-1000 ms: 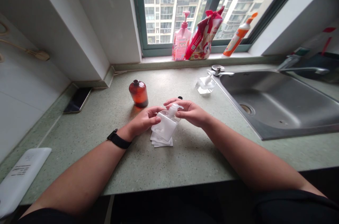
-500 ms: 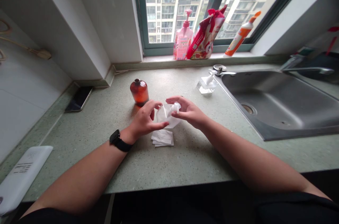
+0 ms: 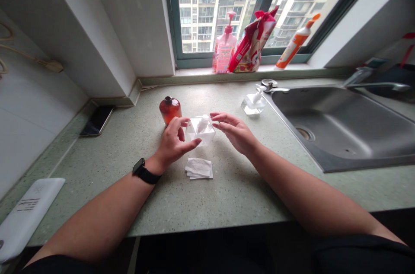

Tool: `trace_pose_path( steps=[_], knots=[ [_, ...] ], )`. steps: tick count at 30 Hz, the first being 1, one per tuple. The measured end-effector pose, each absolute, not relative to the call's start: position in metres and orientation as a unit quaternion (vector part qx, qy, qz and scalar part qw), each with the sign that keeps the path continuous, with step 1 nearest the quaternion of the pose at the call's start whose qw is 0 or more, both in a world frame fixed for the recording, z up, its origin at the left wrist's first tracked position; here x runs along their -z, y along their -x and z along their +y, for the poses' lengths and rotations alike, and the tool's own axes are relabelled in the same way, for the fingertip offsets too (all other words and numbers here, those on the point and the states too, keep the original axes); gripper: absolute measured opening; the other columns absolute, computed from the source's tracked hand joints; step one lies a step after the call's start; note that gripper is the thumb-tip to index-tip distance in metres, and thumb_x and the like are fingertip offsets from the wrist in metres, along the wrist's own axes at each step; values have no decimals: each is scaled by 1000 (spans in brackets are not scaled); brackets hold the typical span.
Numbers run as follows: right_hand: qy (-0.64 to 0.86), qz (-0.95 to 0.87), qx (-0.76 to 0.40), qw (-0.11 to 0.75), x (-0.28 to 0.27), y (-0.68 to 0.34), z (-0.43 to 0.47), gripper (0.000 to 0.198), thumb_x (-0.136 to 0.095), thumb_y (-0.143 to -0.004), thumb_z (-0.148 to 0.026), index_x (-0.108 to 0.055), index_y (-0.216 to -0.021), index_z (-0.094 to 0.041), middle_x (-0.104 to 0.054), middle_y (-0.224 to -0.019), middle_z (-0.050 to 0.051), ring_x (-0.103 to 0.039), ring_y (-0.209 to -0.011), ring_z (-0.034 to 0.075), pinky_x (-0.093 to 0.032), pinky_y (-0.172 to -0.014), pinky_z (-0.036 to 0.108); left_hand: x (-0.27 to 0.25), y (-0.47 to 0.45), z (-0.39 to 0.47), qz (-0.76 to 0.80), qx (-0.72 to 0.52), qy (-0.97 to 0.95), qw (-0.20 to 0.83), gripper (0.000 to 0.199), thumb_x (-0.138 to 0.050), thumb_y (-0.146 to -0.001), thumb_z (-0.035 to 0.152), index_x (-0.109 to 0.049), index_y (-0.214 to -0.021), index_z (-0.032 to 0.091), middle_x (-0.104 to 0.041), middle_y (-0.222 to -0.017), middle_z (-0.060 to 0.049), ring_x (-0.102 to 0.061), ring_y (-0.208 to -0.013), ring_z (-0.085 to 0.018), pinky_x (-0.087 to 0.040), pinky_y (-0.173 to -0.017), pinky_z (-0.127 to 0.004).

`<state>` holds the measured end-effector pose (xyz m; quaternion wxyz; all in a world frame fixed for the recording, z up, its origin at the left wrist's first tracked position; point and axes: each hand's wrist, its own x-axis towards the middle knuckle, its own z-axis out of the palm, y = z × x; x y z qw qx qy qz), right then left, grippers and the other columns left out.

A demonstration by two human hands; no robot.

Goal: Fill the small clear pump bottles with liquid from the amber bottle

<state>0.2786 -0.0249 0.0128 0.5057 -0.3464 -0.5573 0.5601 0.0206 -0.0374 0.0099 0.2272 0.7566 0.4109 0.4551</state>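
Observation:
A clear, angular bottle [image 3: 205, 135] with a translucent neck stands upright on the counter between my hands. My left hand [image 3: 173, 140] curves loosely around its left side, thumb in front and fingers behind. Whether those fingertips touch the bottle I cannot tell. My right hand [image 3: 236, 131] is just off the bottle's right side, fingers extended and nothing in them. Close behind my left hand is an amber bottle [image 3: 170, 109] without a cap, its lower part partly covered by the fingers. Folded white tissue [image 3: 199, 167] lies in front of the clear bottle.
Farther right stands a clear pump bottle [image 3: 253, 103], beside the steel sink [image 3: 340, 122]. On the windowsill are a pink pump bottle [image 3: 223, 51], a red bag [image 3: 253, 45] and an orange-white bottle [image 3: 295, 45]. A phone [image 3: 97, 121] and a white device [image 3: 30, 213] lie left.
The clear bottle has shifted away from me and slightly left, and its top is less covered. My right hand has drawn off to its right; my left hand has moved slightly left.

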Motion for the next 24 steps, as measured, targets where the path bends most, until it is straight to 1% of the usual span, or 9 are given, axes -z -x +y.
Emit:
trace_pose_path(
  steps=[3, 5, 8, 12, 14, 18, 20, 22, 24],
  knots=[
    [331, -558, -585, 488, -16, -278, -26, 36, -81, -82, -39, -82, -117, -36, -73, -144, 3, -57, -145, 29, -42, -125, 54, -10, -20, -37, 389, -433, -778, 235, 63, -90, -81, 58, -65, -125, 21, -66, -108, -4, -57, -67, -11, -54, -67, -28],
    [319, -575, -599, 458, -18, -277, -28, 43, -79, -78, -35, -82, -121, -38, -70, -149, 2, -52, -150, 30, -42, -125, 54, -8, -21, -36, 372, -414, -795, 243, 66, -91, -79, 59, -65, -127, 21, -68, -109, -4, -58, -69, -12, -55, -68, -29],
    [314, -584, -616, 426, -19, -275, -31, 42, -78, -74, -34, -85, -115, -36, -66, -156, 1, -51, -150, 33, -42, -125, 54, -6, -21, -36, 370, -410, -798, 242, 65, -91, -81, 58, -65, -128, 22, -68, -110, -4, -59, -70, -12, -55, -68, -29],
    [321, -567, -611, 449, -17, -277, -28, 22, -78, -76, -36, -87, -96, -33, -67, -151, 2, -58, -142, 32, -41, -125, 55, -7, -23, -37, 375, -417, -794, 234, 65, -90, -82, 60, -66, -128, 21, -67, -109, -5, -58, -69, -12, -55, -68, -30],
    [320, -568, -604, 458, -16, -279, -27, 17, -81, -78, -39, -87, -92, -32, -69, -147, 3, -59, -141, 32, -40, -125, 54, -9, -24, -39, 372, -416, -795, 238, 65, -90, -81, 60, -67, -127, 20, -68, -110, -5, -58, -70, -12, -56, -70, -30],
    [291, -592, -612, 436, -16, -280, -27, 35, -90, -79, -46, -86, -112, -34, -66, -150, 6, -58, -143, 31, -45, -121, 54, -12, -23, -39, 354, -410, -787, 295, 62, -88, -83, 58, -67, -127, 19, -69, -110, -6, -59, -71, -12, -55, -67, -28],
    [281, -613, -612, 414, -17, -280, -29, 39, -90, -83, -49, -84, -119, -35, -63, -154, 7, -57, -144, 31, -49, -118, 53, -13, -22, -38, 337, -391, -791, 329, 62, -88, -84, 58, -68, -128, 20, -69, -111, -6, -58, -70, -12, -54, -65, -27],
    [282, -626, -605, 403, -19, -280, -30, 38, -91, -83, -49, -85, -116, -32, -62, -155, 9, -58, -143, 31, -53, -115, 52, -13, -22, -37, 330, -379, -795, 340, 62, -88, -83, 58, -68, -129, 21, -69, -110, -5, -57, -70, -12, -54, -65, -27],
    [295, -620, -601, 410, -18, -278, -31, 34, -95, -78, -48, -86, -105, -29, -64, -150, 10, -63, -135, 30, -56, -111, 51, -13, -22, -36, 339, -381, -796, 327, 63, -90, -81, 57, -68, -128, 21, -68, -107, -5, -58, -71, -12, -54, -66, -28]
  ],
)
